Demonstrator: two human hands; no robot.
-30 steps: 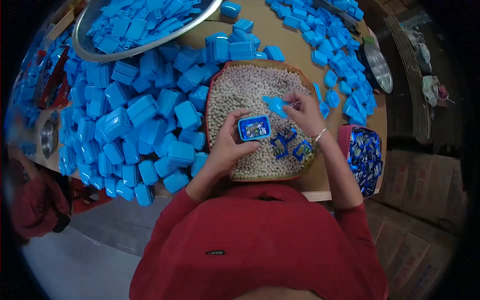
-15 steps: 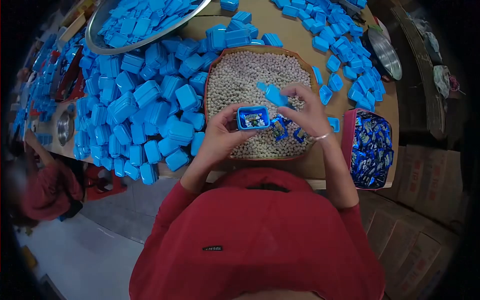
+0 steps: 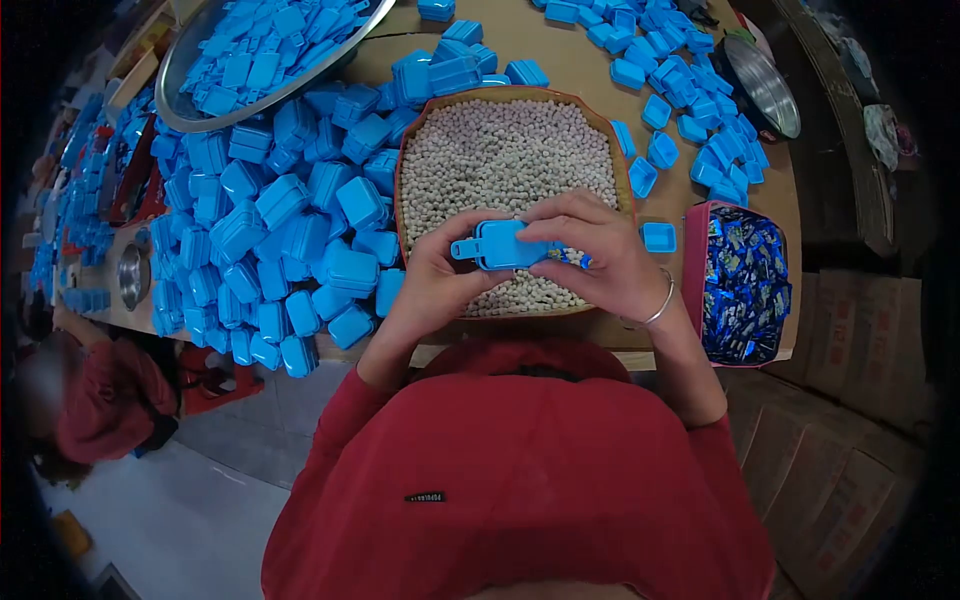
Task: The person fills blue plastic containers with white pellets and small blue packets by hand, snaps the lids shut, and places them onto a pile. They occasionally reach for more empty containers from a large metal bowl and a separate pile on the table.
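Both hands are at a small blue box with its lid lying on top (image 3: 502,246), above a tray of pale round beads (image 3: 510,150). My left hand (image 3: 440,272) is closed round the box's left side, where a tab of the lid sticks out. My right hand (image 3: 600,262) pinches the lid and box from the right. Part of a shiny blue packet (image 3: 574,257) shows beneath the right fingers. The inside of the box is hidden by the lid.
Closed blue boxes (image 3: 290,230) are heaped left of the tray. A metal bowl of blue lids (image 3: 270,60) stands at the upper left. Open blue boxes (image 3: 705,120) and a pink-rimmed container of packets (image 3: 745,285) are at the right. A co-worker (image 3: 110,395) is at far left.
My right hand has brought the blue lid left onto the open box, covering the packet inside. The view has shifted slightly.
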